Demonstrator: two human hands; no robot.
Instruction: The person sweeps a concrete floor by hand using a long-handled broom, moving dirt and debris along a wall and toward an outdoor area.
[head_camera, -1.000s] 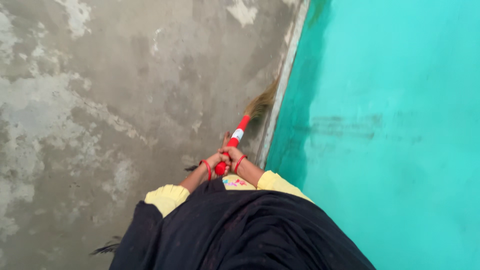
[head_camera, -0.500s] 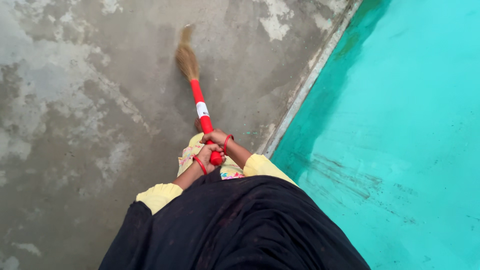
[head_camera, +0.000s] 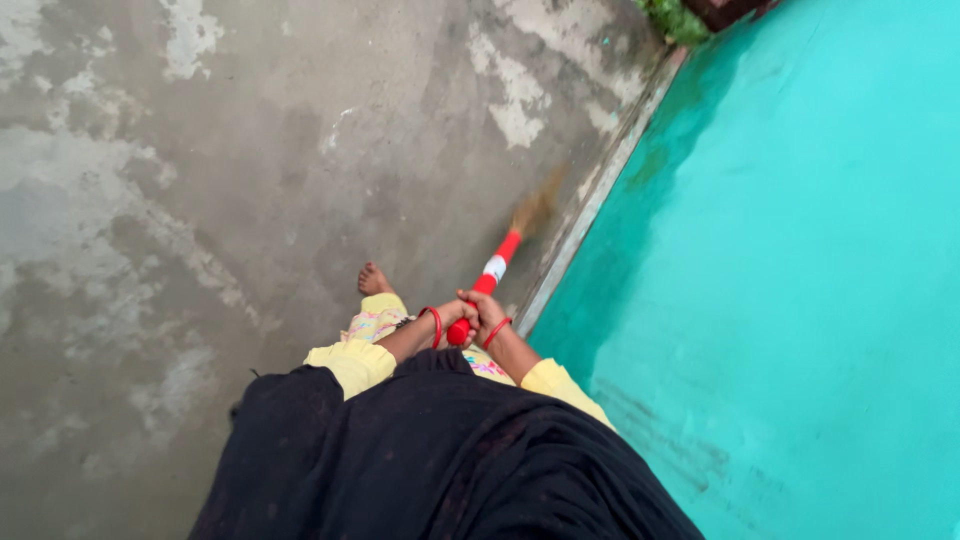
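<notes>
Both hands' broom has swung right, back toward the turquoise wall.

The red broom handle with a white band looks like smooth, slightly glossy plastic; its tan bristle head is blurred, probably dry grass or straw. The grey concrete floor is matt, rough and patchy. The turquoise painted wall has a smooth, flat finish. The black draped garment is soft, matt cloth.
</notes>
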